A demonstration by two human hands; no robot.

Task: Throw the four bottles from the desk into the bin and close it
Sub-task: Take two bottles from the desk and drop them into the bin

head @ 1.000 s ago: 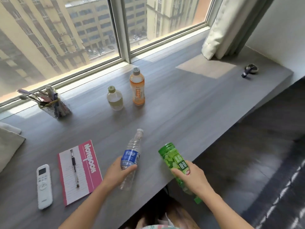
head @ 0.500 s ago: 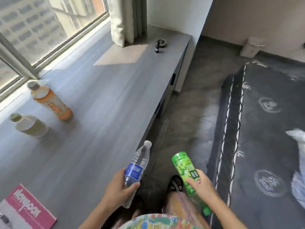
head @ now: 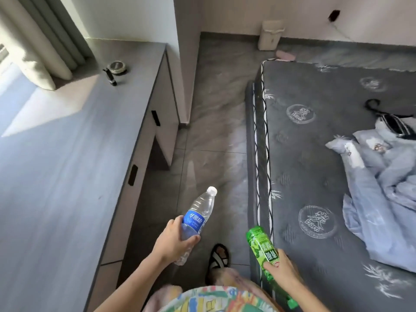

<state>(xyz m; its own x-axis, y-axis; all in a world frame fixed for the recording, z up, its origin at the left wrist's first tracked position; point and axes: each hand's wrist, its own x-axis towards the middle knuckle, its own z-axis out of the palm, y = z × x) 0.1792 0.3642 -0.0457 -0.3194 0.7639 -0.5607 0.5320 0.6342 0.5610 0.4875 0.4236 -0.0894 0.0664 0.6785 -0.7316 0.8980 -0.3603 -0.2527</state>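
Head view, looking down and forward: the left hand [head: 172,242] is wrapped around the lower body of a clear water bottle [head: 195,221] with a blue label and white cap, the cap tilted up and away from the person; the right hand [head: 281,270] is wrapped around the middle of a green bottle [head: 264,249], its broad end pointing up and forward and its narrow end passing down behind the hand; both bottles are held in the air above the grey tiled floor [head: 213,122], clear of every surface and apart from each other; the desk [head: 67,154], grey with dark slot handles on its front, fills the left of the frame, and only 2 small dark items [head: 114,72] are seen on its far end, near the foot of the curtain [head: 38,46]; no other bottle appears on the visible part of the desk; the bin [head: 270,34], pale cream, stands on the floor against the far wall, well apart from both hands; whether its lid is open or closed cannot be told at this size; a pink flat object [head: 286,55] lies on the floor just beside the bin; the mattress [head: 315,154], dark grey with round printed emblems, fills the right of the frame and carries a crumpled pale blue quilt [head: 382,199]; 1 sandalled foot [head: 218,257] stands on the floor between the 2 hands; a patterned garment [head: 213,298] covers the lower edge.
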